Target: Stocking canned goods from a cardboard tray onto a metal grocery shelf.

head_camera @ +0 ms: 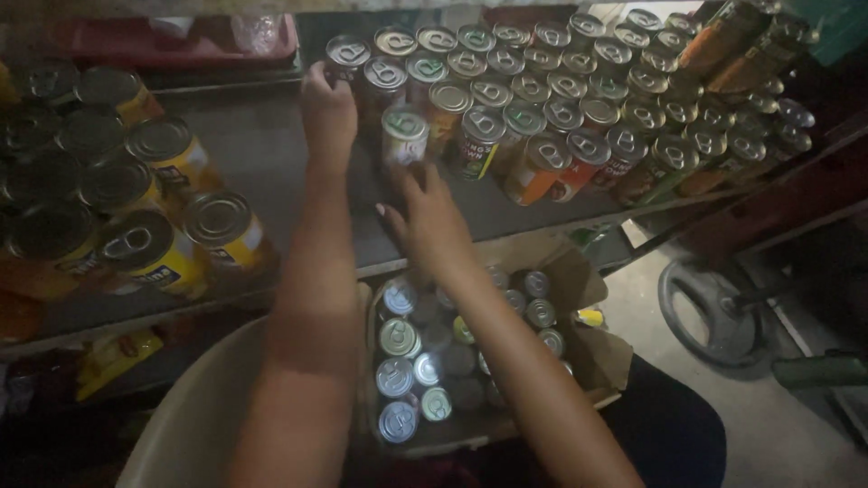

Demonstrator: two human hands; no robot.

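Left hand (327,113) grip wrapped round back-row tin (346,56), right hand (425,217) grip spread under white-labelled tin (404,136)

Cans on shelf (542,99): metal lids, dull sheen, pull-tabs; glossy paper labels. Shelf (262,163): dark, smooth, matt, material unclear. Box (592,348) below shelf: brown cardboard, matt, flaps rough-edged. Cans in box (411,380): bright metal tops. Packets (113,357) below shelf, left: glossy yellow wrap.

Yellow-labelled cans (154,194) left, open cardboard box (592,348) below
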